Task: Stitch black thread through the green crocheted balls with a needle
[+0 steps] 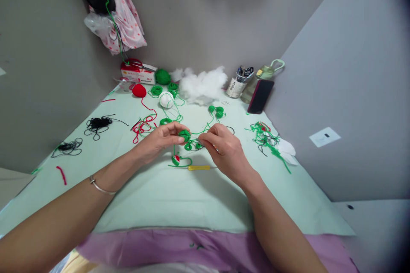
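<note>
Over the pale green tabletop (166,196) my left hand (162,138) pinches a small green crocheted piece (185,135) between thumb and fingers. My right hand (224,147) is closed just to its right, fingertips pressed together on the green yarn strand (194,144) that runs from the piece. Below the hands lies a yellow-handled crochet hook (198,167) and a tiny red-and-green crocheted bit (176,160). A thin bracelet is on my left wrist.
Red yarn tangle (143,126), black yarn tangles (96,124), a white ball (166,100), green yarn ball (163,76), white stuffing (201,83), a can of tools (238,82), a phone (260,96) and bottle stand at the back. Green scraps (267,138) lie right.
</note>
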A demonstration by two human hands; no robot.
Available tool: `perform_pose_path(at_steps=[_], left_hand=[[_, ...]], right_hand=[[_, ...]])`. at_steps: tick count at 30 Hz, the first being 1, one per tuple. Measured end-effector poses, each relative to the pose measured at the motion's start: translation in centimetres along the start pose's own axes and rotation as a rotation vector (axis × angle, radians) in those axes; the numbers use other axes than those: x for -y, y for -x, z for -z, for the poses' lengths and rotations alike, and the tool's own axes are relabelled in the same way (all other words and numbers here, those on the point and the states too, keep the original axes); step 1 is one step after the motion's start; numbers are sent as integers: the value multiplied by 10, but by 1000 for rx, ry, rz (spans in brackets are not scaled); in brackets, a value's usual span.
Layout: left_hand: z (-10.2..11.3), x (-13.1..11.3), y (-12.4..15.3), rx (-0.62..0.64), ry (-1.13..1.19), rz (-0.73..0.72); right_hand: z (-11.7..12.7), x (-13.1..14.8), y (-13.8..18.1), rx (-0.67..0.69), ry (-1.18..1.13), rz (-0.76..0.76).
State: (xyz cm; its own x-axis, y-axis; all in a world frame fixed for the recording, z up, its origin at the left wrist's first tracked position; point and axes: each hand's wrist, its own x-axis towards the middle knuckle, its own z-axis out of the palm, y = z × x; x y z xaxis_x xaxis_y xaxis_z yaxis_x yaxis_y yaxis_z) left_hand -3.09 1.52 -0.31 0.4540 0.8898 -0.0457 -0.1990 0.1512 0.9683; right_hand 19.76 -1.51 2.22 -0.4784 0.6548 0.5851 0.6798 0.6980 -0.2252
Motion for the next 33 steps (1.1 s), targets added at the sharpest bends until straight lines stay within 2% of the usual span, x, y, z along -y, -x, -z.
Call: perform_pose_path(at_steps=[7,10,15,25,33], left_hand=[[-2,3,0,-53,-95,-27],[-3,3,0,-35,-64,1],[-7,-1,2,-5,23,38],[-6,-1,2,14,34,60],[-4,11,1,-9,40,51]], right_hand=[[-3,2,0,1,-16,2],[-5,3,-1,0,-137,-38],[-2,1,-3,54,-385,-204],[-2,-17,-5,174,-696,-315],[-9,-13,-8,128,-869,-444]])
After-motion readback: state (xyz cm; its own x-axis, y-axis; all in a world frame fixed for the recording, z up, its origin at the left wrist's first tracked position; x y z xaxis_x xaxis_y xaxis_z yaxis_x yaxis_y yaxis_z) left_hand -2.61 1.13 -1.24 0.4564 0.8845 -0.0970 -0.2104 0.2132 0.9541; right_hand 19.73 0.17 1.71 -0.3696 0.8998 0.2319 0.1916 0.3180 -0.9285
